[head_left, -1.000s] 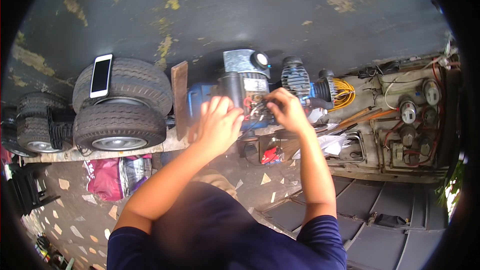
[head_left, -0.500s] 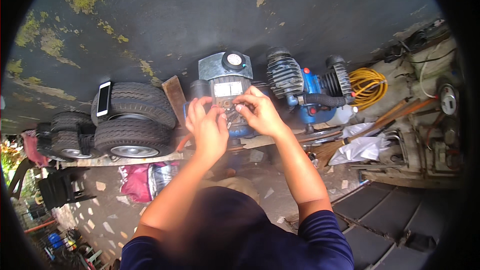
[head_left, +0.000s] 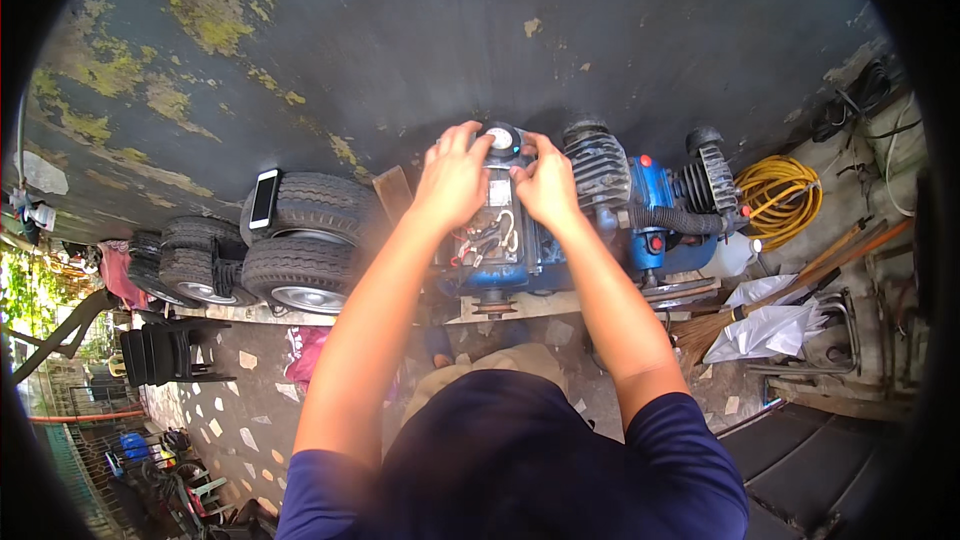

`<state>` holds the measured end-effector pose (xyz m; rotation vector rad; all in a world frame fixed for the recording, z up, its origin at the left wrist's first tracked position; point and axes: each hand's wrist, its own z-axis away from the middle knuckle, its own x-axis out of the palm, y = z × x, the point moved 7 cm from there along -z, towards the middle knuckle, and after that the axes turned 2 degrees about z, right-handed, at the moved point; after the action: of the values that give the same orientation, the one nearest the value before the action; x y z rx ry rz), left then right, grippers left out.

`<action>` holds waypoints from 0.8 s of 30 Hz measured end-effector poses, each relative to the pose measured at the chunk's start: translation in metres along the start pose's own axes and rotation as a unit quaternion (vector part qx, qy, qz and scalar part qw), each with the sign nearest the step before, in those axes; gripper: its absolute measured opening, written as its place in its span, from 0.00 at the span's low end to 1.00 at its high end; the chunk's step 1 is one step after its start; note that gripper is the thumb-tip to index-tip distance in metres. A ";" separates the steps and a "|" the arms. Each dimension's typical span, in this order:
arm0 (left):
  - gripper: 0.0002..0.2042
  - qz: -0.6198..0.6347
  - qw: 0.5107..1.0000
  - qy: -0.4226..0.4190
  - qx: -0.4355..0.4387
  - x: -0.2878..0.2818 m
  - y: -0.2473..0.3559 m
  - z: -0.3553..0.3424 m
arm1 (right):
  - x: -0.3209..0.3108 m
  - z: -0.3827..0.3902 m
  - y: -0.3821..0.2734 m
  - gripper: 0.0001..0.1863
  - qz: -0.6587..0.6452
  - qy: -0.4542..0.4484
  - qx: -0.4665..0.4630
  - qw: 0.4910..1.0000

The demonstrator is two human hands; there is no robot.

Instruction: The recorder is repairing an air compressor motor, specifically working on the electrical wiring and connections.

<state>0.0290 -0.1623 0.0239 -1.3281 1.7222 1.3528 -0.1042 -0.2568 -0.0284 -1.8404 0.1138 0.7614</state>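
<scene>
My left hand (head_left: pixel 452 176) has its fingers curled at the left of a metal cover with a black-rimmed white dial (head_left: pixel 501 140), on top of a blue electric motor (head_left: pixel 480 276). My right hand (head_left: pixel 540 185) grips the cover's right side, thumb below the dial and fingers curled behind it. The hands hide much of the cover. Below them, loose wires (head_left: pixel 490 240) lie in the exposed terminal area. A blue finned compressor pump (head_left: pixel 652 195) with a black hose stands right beside the motor.
Stacked tyres (head_left: pixel 300 265) with a white phone (head_left: pixel 264 198) on top stand left, beside a wooden board (head_left: pixel 393 190). A coiled yellow hose (head_left: pixel 790 195), brooms (head_left: pixel 835 258) and white sheeting (head_left: pixel 760 330) are right. A grey wall (head_left: pixel 420 40) rises behind; black chairs (head_left: pixel 160 355) are lower left.
Both hands have moved up from the wiring to the metal cover with the dial, closing on it and uncovering the wires. The view has shifted, so more of the left side shows.
</scene>
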 end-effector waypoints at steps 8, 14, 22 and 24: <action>0.19 0.121 0.989 -0.084 0.007 0.007 -0.035 -0.022 | 0.003 -0.011 -0.021 0.20 -0.103 0.035 -0.041 0.993; 0.18 0.195 0.979 -0.056 0.002 -0.054 -0.011 0.013 | -0.032 0.017 -0.095 0.08 -0.140 -0.001 -0.122 0.983; 0.17 0.263 0.959 -0.097 0.034 -0.112 0.000 0.141 | -0.012 0.154 -0.165 0.05 -0.061 0.056 -0.228 0.970; 0.18 0.275 0.954 -0.118 -0.014 -0.113 -0.006 0.180 | 0.012 0.190 -0.159 0.12 -0.122 0.006 -0.135 0.983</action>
<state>0.0489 0.0457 0.0618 -0.6744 1.9829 1.7561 -0.1118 -0.0229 0.0546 -2.0676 -0.2150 0.6165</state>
